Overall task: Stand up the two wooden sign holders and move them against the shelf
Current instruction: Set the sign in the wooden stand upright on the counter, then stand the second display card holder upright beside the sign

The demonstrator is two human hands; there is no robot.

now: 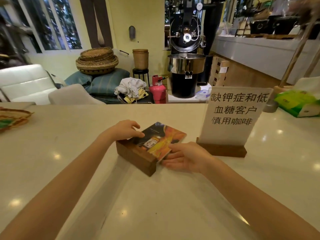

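Dark brown wooden bases [136, 157], an orange-and-black printed card [161, 137], a white sign [232, 116] with black lettering, a cream counter [155, 205].

A glossy cream counter [69, 153] filled the foreground, dotted with small reflections of ceiling lights. Beyond it stood pale yellow walls [138, 19] and white-framed windows [52, 26] at the left, with foliage outside. A white padded sofa [24, 82] sat below the windows, beside blue-grey cushions [103, 82] topped by a stack of woven baskets [97, 60]. A tall woven basket [140, 58] rested on a black stool [140, 73]. A pink gas cylinder [158, 91] stood next to a large black coffee roaster [186, 49] with a steel drum. At the right ran a long pale counter [256, 51], blurred.
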